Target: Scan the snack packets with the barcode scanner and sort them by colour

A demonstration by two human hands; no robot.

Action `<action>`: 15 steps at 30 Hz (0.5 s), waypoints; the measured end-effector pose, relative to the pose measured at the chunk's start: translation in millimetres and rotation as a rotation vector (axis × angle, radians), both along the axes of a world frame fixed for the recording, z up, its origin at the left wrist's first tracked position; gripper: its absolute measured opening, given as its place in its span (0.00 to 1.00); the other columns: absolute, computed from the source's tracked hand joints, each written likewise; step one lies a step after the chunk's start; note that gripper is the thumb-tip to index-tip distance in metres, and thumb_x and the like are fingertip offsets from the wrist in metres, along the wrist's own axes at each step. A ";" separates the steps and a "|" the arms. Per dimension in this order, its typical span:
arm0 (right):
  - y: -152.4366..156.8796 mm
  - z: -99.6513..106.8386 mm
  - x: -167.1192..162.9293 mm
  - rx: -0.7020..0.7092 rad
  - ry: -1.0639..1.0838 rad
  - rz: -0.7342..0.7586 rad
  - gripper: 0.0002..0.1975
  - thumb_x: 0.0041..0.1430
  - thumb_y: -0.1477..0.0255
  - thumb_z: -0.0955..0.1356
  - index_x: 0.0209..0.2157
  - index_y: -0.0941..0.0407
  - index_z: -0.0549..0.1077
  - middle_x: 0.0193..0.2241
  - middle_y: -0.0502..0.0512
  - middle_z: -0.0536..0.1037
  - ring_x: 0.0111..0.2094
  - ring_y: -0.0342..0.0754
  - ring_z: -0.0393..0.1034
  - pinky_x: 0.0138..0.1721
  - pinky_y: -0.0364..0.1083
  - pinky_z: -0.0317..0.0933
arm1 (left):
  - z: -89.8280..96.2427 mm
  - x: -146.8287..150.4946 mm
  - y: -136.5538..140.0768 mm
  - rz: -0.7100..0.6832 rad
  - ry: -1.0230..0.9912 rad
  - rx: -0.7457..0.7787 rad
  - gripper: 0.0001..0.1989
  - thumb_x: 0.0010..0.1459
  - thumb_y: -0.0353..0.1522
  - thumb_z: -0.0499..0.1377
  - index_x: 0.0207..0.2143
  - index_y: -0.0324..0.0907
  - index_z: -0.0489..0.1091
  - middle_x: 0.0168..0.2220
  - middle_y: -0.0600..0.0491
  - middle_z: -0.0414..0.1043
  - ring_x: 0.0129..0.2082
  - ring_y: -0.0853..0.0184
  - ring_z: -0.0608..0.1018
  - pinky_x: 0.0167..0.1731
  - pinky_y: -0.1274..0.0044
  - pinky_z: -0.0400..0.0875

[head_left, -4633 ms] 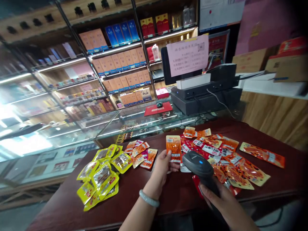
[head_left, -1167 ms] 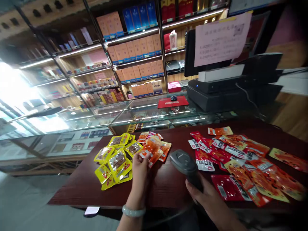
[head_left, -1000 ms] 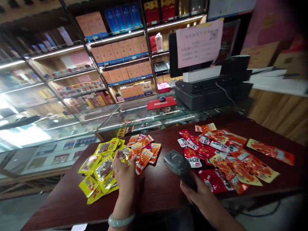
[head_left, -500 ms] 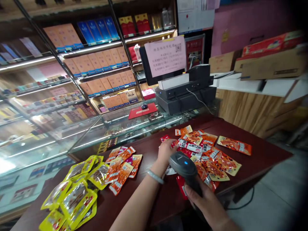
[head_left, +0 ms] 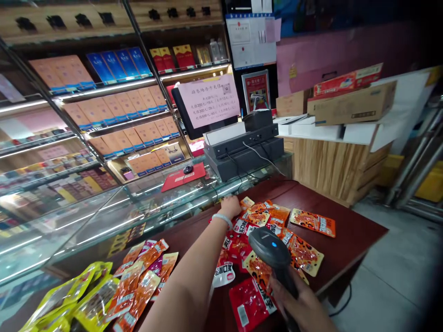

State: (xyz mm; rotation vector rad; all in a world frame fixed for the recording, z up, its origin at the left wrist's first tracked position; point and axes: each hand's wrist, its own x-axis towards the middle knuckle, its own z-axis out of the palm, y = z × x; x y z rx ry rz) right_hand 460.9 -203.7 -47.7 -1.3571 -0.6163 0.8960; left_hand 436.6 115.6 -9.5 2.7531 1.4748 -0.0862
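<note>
My left hand (head_left: 231,206) stretches across the dark red table (head_left: 346,240) and rests on an orange snack packet (head_left: 246,203) at the far edge of the red and orange packet pile (head_left: 277,226). I cannot tell whether its fingers grip that packet. My right hand (head_left: 300,305) holds a black barcode scanner (head_left: 270,245) by its handle, its head above the near side of the same pile. A pale bangle (head_left: 222,218) circles my left wrist.
Orange packets (head_left: 140,279) and yellow packets (head_left: 65,297) lie at the table's left. A glass counter (head_left: 114,216) with a red mouse pad (head_left: 183,176) and a till with screen (head_left: 242,143) stands behind. Shelves of boxes fill the back. A wooden counter (head_left: 332,166) carries cartons.
My left hand left the orange pile on the left, crossed over, and reached to the far edge of the red and orange pile. The view swung right. The scanner stayed in my right hand.
</note>
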 end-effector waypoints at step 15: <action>-7.8 6.9 -16.8 -0.005 -0.026 0.028 0.29 0.49 0.49 0.75 0.48 0.53 0.80 0.42 0.57 0.86 0.48 0.61 0.79 0.50 0.49 0.71 | 14.3 -57.0 -29.0 0.161 -0.275 -0.086 0.26 0.55 0.46 0.65 0.49 0.38 0.68 0.49 0.39 0.77 0.51 0.53 0.78 0.45 0.72 0.70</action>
